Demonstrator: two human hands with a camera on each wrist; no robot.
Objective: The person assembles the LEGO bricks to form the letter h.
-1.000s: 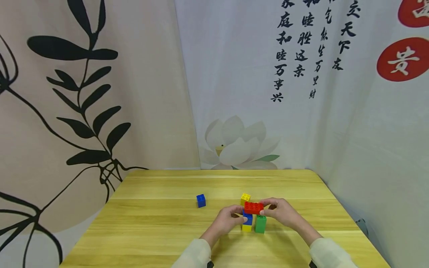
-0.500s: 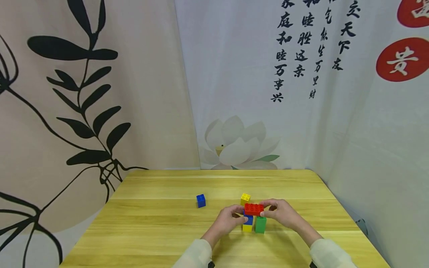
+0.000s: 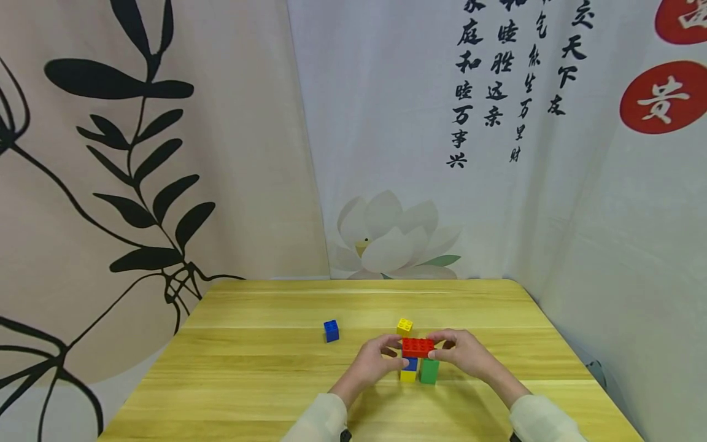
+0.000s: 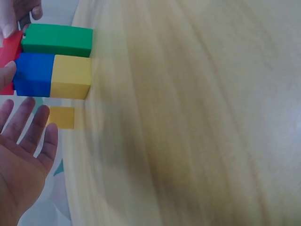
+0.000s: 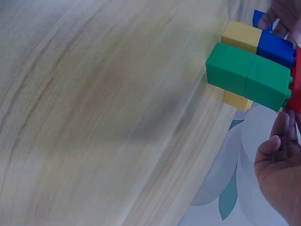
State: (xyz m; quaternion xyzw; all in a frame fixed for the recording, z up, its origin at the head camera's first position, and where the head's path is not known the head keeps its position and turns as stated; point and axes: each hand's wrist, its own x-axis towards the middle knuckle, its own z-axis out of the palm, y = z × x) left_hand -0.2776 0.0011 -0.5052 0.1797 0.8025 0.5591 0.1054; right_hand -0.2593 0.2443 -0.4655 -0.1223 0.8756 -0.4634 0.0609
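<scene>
In the head view, a red brick [image 3: 417, 347] spans two short stacks, close over their studs. The left stack is a blue brick [image 4: 34, 74] on a yellow brick [image 4: 70, 76]; the right stack is two green bricks [image 5: 248, 76]. My left hand [image 3: 375, 361] has its thumb on the front of the blue brick, and its index finger reaches behind by the red brick's left end. The other left fingers are spread. My right hand [image 3: 463, 352] pinches the red brick's right end between thumb and index finger.
A separate yellow brick [image 3: 405, 326] stands behind the stacks. Farther left is a lone blue brick [image 3: 331, 331]. All rest on a wooden table [image 3: 265, 368], with a printed curtain [image 3: 386, 123] behind its far edge.
The red brick has come down slightly, covering more of the blue brick in the head view. My left index finger has lifted a little; the right hand has lowered slightly with the red brick.
</scene>
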